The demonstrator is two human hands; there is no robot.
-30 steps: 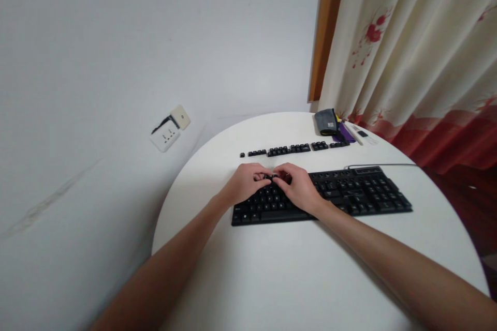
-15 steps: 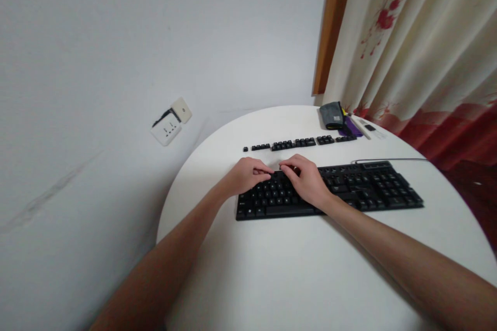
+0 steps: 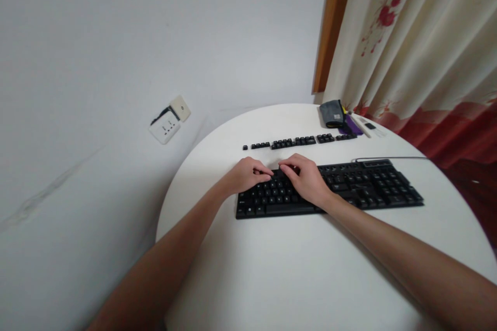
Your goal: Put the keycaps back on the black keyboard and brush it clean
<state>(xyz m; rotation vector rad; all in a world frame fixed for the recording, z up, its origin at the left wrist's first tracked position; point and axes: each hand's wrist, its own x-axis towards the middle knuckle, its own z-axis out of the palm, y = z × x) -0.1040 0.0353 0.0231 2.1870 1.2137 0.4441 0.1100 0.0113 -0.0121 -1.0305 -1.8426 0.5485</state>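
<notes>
A black keyboard lies across a round white table. Both my hands hover over its left part. My left hand is curled, its fingertips pressed together and pointing right, just above the upper key rows. My right hand is curled too, with its thumb and forefinger pinched toward the left hand; a small gap separates the two. Whatever the fingers hold is hidden. Behind the keyboard, a row of loose black keycaps is laid out in a line on the table.
A grey pouch, a purple item and a small white item lie at the table's far edge. The keyboard cable runs off to the right. A wall socket is at the left, a flowered curtain at the right.
One second ago my fingertips met around a small black piece over the keys. They have since drawn slightly apart and the piece no longer shows. The view shifted a little.
</notes>
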